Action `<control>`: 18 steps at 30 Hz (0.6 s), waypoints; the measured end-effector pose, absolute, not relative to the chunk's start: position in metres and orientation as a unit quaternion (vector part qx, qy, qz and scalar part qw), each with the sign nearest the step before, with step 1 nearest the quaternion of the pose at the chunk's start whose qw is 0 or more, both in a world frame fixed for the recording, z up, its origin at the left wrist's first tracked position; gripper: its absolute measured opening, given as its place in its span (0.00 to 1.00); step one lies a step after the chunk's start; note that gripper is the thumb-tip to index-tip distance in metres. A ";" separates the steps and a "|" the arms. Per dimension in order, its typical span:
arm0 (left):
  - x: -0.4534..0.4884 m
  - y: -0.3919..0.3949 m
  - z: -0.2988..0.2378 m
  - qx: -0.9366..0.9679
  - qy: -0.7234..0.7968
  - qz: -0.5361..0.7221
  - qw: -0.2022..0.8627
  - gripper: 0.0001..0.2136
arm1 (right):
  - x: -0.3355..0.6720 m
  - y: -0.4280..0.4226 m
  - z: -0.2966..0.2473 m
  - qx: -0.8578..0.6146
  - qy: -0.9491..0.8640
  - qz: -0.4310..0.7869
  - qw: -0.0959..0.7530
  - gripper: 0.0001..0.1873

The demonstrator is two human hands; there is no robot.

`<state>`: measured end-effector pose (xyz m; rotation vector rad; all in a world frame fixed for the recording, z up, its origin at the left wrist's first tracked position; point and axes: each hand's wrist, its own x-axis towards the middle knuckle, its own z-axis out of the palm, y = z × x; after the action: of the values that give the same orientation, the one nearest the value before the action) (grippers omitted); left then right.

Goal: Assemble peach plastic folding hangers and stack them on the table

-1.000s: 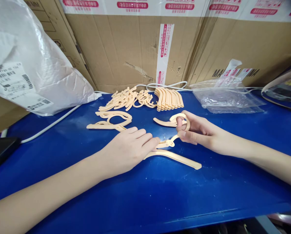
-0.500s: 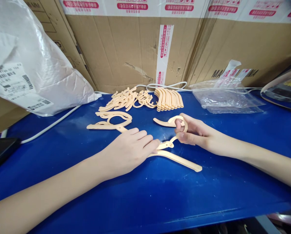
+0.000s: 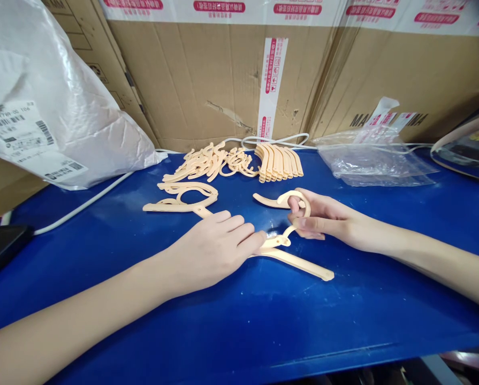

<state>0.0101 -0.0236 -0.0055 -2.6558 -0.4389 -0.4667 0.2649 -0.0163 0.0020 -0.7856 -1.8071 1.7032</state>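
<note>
A peach plastic hanger body (image 3: 299, 264) lies on the blue table (image 3: 239, 321) in front of me. My left hand (image 3: 213, 248) rests flat on its left half, fingers stretched out and pressing it down. My right hand (image 3: 319, 216) pinches the curved peach hook piece (image 3: 281, 200) with thumb and fingers, its lower end meeting the hanger's centre. Another hanger part (image 3: 183, 199) lies just beyond my left hand.
A loose pile of peach parts (image 3: 211, 163) and a neat stack of hanger arms (image 3: 279, 162) sit at the back. Cardboard boxes (image 3: 223, 75) wall the rear. A white plastic bag (image 3: 42, 101) is at left, clear bags (image 3: 371, 160) at right, and a white cable (image 3: 82, 206) crosses the table.
My right hand has lowered slightly with the hook piece, and the hanger body has shifted a little. My left hand stays pressed in place.
</note>
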 end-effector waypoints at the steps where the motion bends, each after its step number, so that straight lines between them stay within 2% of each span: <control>1: 0.010 -0.023 -0.006 -0.952 -0.157 -0.165 0.204 0.14 | 0.265 -0.016 0.002 -0.291 -0.669 0.631 0.264 0.07; 13: 0.011 -0.024 -0.007 -0.950 -0.150 -0.172 0.213 0.10 | 0.265 -0.021 0.004 -0.312 -0.673 0.624 0.247 0.06; 18: 0.010 -0.022 -0.008 -0.948 -0.163 -0.171 0.212 0.12 | 0.263 -0.023 0.004 -0.328 -0.680 0.599 0.268 0.08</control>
<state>0.0105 -0.0223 -0.0075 -2.6347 -0.4519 -0.4757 0.2632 -0.0232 0.0037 -0.8848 -1.8342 1.6148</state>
